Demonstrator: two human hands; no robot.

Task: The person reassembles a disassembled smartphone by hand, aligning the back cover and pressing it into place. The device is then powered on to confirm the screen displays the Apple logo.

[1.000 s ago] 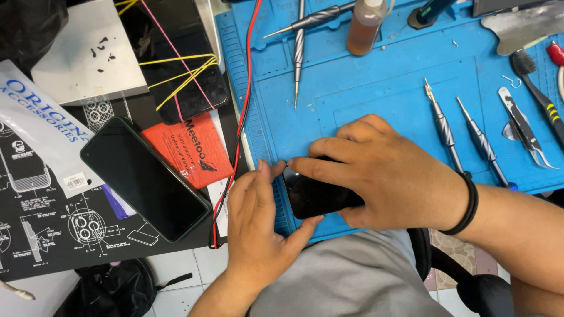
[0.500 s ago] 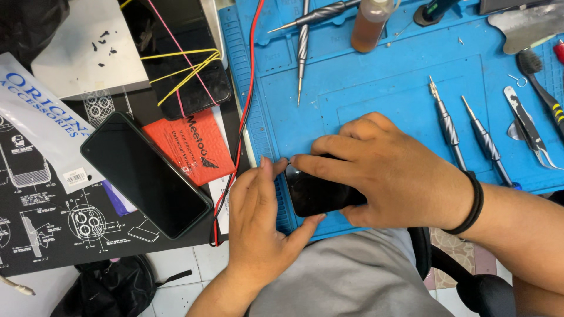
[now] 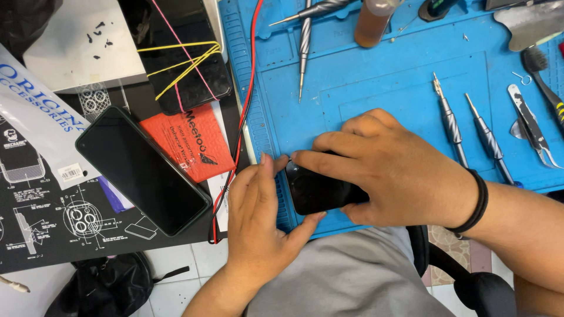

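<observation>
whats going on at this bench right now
A person is working on a dark phone at the near edge of a blue repair mat. The right hand lies over the phone and grips it, while the left hand presses against its left end, thumb underneath. Screwdrivers and tweezers lie unused on the mat. A second phone rests face up off the mat to the left, beside an orange packet.

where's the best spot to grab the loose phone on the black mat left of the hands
Take the phone by its two long edges near the middle, coming from straight above. It lies flat, screen up and diagonal on the black mat, so the thin sides are the only grip; the wires run close by its lower end.
</observation>
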